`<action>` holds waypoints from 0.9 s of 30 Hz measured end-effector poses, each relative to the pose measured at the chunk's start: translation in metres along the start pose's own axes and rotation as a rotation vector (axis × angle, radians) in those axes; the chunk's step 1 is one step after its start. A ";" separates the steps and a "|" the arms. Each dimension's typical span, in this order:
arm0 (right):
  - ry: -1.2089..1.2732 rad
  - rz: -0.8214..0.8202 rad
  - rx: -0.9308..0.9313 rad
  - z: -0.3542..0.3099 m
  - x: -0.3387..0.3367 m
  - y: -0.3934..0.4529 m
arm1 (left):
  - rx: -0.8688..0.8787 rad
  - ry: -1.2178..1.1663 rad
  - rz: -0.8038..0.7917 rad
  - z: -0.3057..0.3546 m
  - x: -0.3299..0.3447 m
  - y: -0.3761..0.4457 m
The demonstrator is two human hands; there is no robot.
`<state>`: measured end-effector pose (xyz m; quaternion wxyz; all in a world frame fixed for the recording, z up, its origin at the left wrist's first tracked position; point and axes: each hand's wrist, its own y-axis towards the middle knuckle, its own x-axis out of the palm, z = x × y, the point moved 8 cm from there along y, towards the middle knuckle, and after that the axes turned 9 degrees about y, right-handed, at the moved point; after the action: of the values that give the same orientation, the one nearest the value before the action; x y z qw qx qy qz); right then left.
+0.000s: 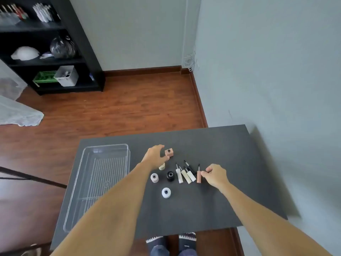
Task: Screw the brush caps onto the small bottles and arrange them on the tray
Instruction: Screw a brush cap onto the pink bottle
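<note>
Fingers of the left hand are spread and curled around the left side of the pink bottle, thumb and fingertips at its edge; whether they truly touch it cannot be told. Fingers of the right hand pinch the pink cap near its top, thumb and forefinger pressed together on it, the cap lying on the bench with its brush pointing far.

Just left of the pink cap lie three pale caps side by side, brushes pointing far, and a black cap slanting behind them.

Under the left wrist a cream bottle is partly hidden. Nearer stand a beige bottle and a black bottle, side by side but apart, both uncapped with open necks showing. Nearer still, alone, sits a white bottle, also uncapped. The pink bottle is square, uncapped, and the farthest of the five.

A clear tray lies at the left of the bench, well apart from the bottles, with nothing in it; the left forearm crosses over its near right corner.
</note>
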<state>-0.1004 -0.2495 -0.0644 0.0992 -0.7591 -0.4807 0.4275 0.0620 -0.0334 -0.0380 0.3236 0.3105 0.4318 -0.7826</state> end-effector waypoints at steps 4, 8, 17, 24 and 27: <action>0.092 0.052 0.039 0.009 0.008 -0.007 | -0.039 -0.036 0.016 0.000 0.007 0.009; 0.087 0.080 0.005 0.005 0.013 -0.010 | -0.069 -0.042 0.034 0.001 0.012 0.017; -0.034 0.139 0.011 0.011 0.018 -0.007 | -0.136 0.007 0.088 -0.003 0.012 0.030; 0.133 0.159 -0.024 -0.003 -0.003 -0.013 | -0.009 -0.111 0.161 0.002 -0.016 0.022; 0.351 0.162 -0.086 -0.026 -0.029 -0.027 | 0.046 -0.227 0.217 0.008 -0.040 0.006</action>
<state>-0.1035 -0.2525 -0.0169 0.1143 -0.8617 -0.4111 0.2745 0.0886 -0.0331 -0.0065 0.4456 0.2723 0.3385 -0.7827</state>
